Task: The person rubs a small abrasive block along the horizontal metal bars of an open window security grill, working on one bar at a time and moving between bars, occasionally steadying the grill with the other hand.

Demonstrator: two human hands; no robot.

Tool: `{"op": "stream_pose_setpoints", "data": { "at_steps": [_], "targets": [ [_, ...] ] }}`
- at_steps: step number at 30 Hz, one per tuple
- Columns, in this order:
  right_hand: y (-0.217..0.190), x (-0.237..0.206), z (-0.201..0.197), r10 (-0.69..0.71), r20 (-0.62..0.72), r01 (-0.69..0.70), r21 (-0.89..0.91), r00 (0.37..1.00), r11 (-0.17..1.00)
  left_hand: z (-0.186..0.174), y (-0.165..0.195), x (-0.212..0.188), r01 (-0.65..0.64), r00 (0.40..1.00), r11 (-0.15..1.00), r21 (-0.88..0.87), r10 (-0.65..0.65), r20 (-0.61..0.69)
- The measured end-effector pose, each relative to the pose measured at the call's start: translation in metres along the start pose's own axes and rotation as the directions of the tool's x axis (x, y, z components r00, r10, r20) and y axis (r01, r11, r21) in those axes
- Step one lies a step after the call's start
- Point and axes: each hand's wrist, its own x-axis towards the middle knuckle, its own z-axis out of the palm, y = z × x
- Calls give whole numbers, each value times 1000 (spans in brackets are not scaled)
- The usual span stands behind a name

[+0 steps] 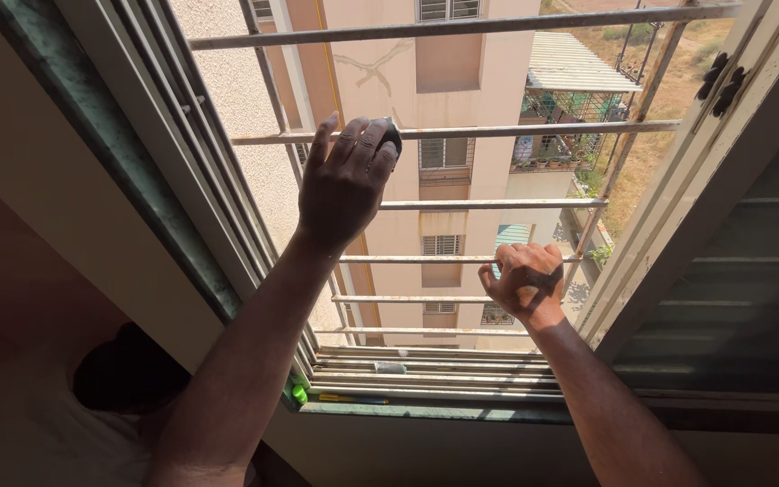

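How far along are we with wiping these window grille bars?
Done: cannot tell; no bar looks plainly cleaner than another. In hand: left hand presses a dark pad on the second bar; right hand grips a lower bar. Left: likely the bars below.

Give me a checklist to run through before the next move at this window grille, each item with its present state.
1. Left hand on a bar: ok, it presses a dark pad against the second bar down.
2. Pad held firmly: cannot tell, fingers cover most of it.
3. Right hand braced: ok, it grips a lower bar.
4. Sash out of the way: ok, it stands open to the right.
5. Track free of loose bits: not ok, a green thing and a small grey piece lie there.
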Motion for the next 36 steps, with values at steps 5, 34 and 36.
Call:
{"op": "stream_pose_setpoints", "data": {
  "at_steps": [5,34,36],
  "targets": [
    [-1,3,1,25,39,-23,-33,999,999,24,38,30,-76,996,992,-102,70,-60],
    [-4,4,1,38,59,-36,-34,998,999,34,46,44,-181,983,967,-178,174,-51],
    [-4,3,1,39,63,-37,-40,997,999,22,26,32,-174,985,978,-112,172,-23]
  ]
}}
